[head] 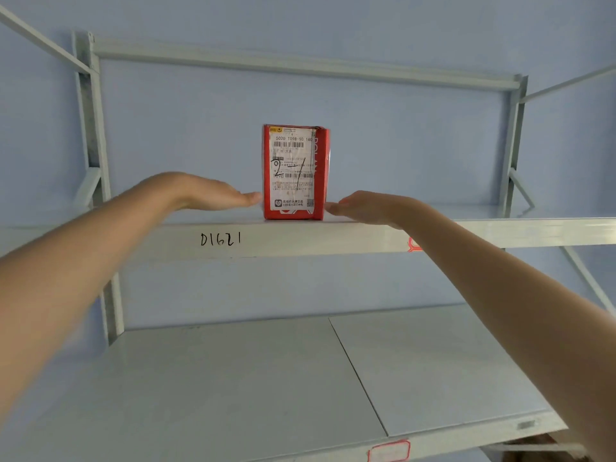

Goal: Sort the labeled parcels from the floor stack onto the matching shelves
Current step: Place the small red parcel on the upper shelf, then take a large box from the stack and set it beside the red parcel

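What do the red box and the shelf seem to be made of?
Red box: probably cardboard, glossy, with a white paper label taped on its front. Shelf: likely painted sheet metal, pale grey, smooth with a slight sheen and thin folded edges.

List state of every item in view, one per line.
red parcel: upright on the upper shelf, label facing out, handwritten 2-1.
left hand: fingers straight, tips at the parcel's left side.
right hand: fingers straight, tips at the parcel's right side.
upper shelf: holds the parcel, edge marked D1621.
lower shelf: nothing on the visible part.
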